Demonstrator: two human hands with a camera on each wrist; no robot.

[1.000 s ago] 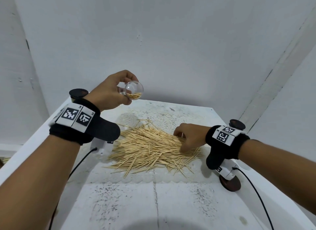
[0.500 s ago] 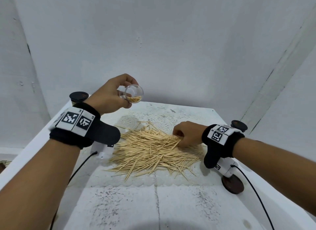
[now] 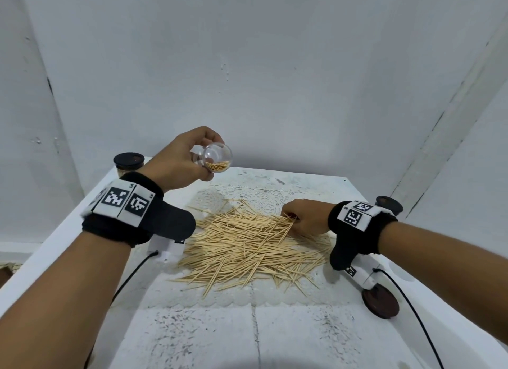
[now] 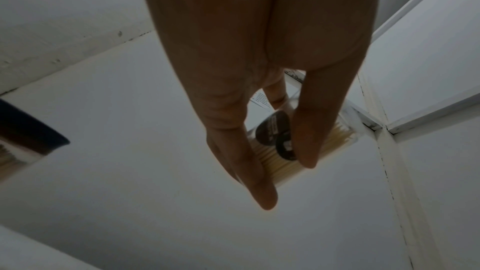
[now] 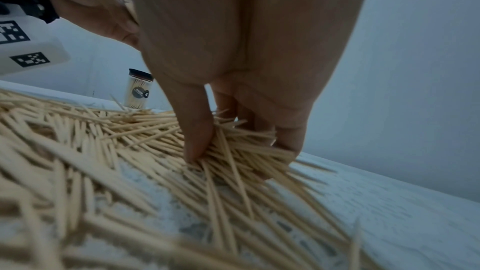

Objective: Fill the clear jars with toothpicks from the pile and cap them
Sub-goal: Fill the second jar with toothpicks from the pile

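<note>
White table (image 3: 275,338): left hand (image 3: 178,160) holds part-filled jar (image 3: 215,160).

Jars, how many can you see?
2. One open jar, partly filled, is held up in the left hand. One capped jar stands at the table's far left corner. Others may be hidden.

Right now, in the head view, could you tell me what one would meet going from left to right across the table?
capped jar → left hand holding the clear jar → toothpick pile → right hand → brown lid
</note>
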